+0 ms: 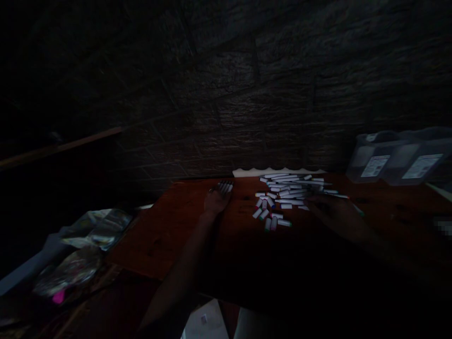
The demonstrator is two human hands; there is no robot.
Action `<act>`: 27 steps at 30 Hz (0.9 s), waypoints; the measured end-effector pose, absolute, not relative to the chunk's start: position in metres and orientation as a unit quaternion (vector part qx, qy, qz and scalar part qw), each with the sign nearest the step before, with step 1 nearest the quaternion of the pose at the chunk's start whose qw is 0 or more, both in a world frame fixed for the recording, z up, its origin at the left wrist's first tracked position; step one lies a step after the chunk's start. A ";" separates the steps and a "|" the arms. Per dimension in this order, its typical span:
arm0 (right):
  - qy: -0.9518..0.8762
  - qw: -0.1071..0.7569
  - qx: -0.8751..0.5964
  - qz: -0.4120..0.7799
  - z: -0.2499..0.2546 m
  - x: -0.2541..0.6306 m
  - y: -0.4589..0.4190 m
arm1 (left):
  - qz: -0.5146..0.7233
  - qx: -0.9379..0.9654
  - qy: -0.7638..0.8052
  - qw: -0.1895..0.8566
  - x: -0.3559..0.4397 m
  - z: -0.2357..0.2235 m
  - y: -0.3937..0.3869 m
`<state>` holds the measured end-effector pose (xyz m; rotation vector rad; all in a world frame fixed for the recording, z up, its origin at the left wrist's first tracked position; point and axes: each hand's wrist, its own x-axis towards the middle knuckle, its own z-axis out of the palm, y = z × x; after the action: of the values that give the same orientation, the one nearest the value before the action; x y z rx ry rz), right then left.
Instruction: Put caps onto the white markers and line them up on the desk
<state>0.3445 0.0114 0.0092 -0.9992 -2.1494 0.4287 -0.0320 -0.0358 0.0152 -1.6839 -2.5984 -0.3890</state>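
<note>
Several white markers (225, 187) stick out side by side from my left hand (215, 203), which is closed around them at the left of the table. A loose pile of white markers (287, 188) lies to the right, at the back of the table. In front of the pile are scattered short marker caps (264, 214) with coloured ends, some green, pink or blue. My right hand (335, 215) is at the pile's right side, fingers drawn together on a marker (335, 195) with an orange end. Darkness hides part of its grip.
Two clear plastic cases (372, 157) with labels stand at the back right of the wooden table (169, 221). A pale wavy-edged strip (278, 173) lies along the stone-patterned wall (226, 94). Crumpled clear plastic bags (95, 228) are off the table's left edge. The light is dim.
</note>
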 end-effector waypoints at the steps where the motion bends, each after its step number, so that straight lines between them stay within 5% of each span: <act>1: -0.833 0.358 -0.388 0.165 0.009 0.345 0.012 | -0.123 -0.529 -0.839 0.014 -0.031 0.015 -0.036; 19: -0.853 0.337 -0.385 0.101 0.007 0.349 0.017 | -0.087 -0.484 -0.870 0.031 -0.016 0.016 -0.037; 27: -0.883 0.258 -0.388 0.055 0.004 0.352 0.023 | -0.089 -0.480 -0.872 0.030 -0.020 0.013 -0.035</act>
<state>0.3524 0.0227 0.0036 -1.0522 -2.3935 0.1488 -0.0195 -0.0349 0.0133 -1.4794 -2.6896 -0.2748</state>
